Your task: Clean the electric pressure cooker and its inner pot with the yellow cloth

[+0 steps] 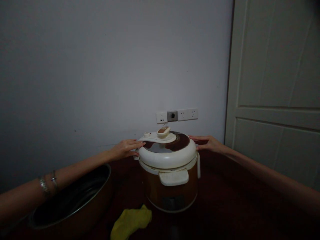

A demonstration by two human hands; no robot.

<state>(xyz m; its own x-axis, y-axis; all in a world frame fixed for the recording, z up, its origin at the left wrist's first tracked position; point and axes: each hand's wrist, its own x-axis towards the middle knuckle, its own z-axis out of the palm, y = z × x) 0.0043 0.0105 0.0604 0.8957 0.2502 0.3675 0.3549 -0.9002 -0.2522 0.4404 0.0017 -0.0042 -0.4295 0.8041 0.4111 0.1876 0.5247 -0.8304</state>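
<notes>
A brown and white electric pressure cooker [171, 180] stands on a dark wooden table [232, 203], its white lid [167, 153] on top. My left hand [126, 148] rests against the lid's left edge with fingers stretched out. On the far right side of the lid lies my right hand [208, 143], fingers extended flat. Neither hand holds anything. Two bangles [48, 183] circle my left wrist.
A large metal inner pot [75, 200] sits at the left under my left forearm. A yellow cloth [131, 221] lies in front of the cooker. Wall sockets [177, 115] are behind it, and a white door [275, 93] stands at the right.
</notes>
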